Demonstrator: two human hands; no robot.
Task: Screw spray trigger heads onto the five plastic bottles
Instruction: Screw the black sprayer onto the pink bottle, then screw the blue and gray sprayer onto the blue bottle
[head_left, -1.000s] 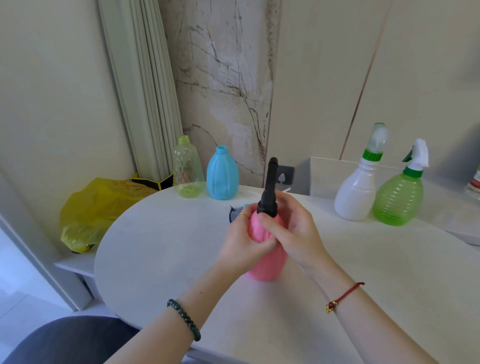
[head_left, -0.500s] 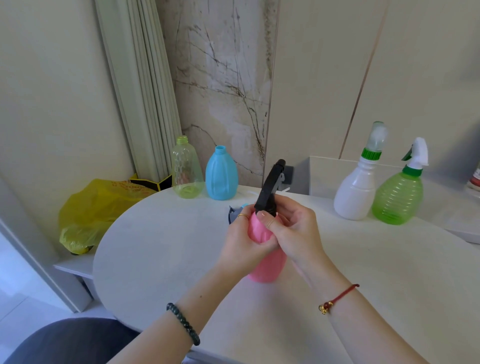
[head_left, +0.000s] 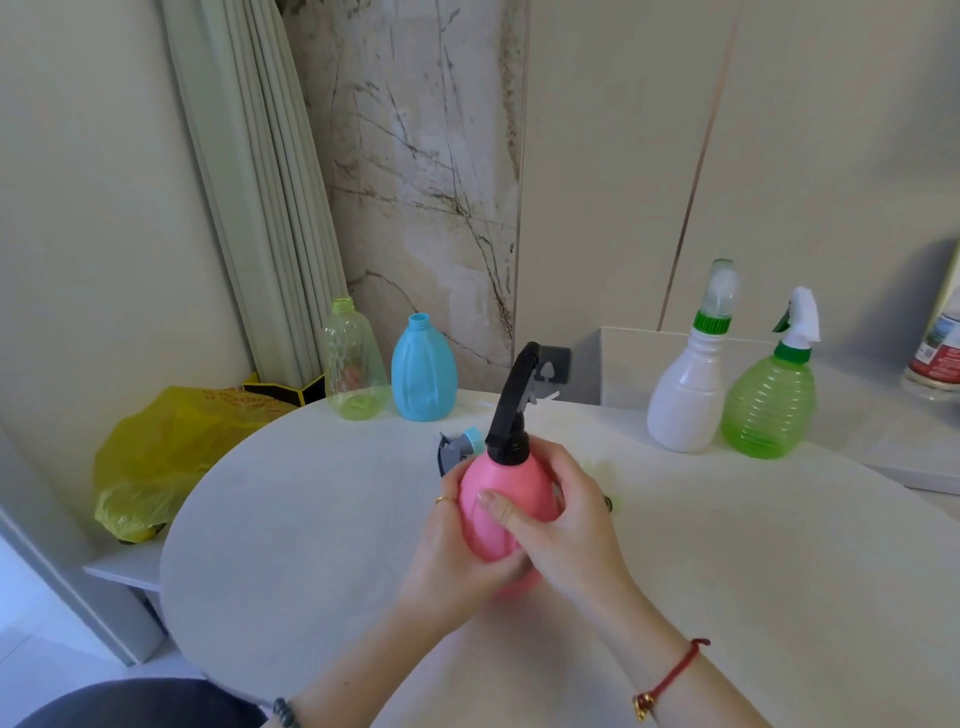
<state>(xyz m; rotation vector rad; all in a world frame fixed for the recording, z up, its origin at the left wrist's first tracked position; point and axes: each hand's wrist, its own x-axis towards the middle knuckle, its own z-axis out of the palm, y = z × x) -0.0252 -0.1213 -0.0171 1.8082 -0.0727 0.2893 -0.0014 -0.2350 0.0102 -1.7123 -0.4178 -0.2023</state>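
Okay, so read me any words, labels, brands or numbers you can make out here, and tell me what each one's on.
Nothing can be quoted.
Yellow plastic bag: reddish print near the top, too blurred to read.
Labelled bottle at the far right edge: picture label with small print, cut off and too small to read.
Pink bottle and the other spray bottles: no lettering visible.

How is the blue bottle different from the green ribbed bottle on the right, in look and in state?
The blue bottle is opaque with an open neck and no spray head; the green ribbed bottle is translucent and carries a white trigger head on a green collar. The blue bottle stands at the table's far left beside the clear bottle; the green ribbed bottle stands at the right beside the white bottle. Both stand upright, untouched by either hand.
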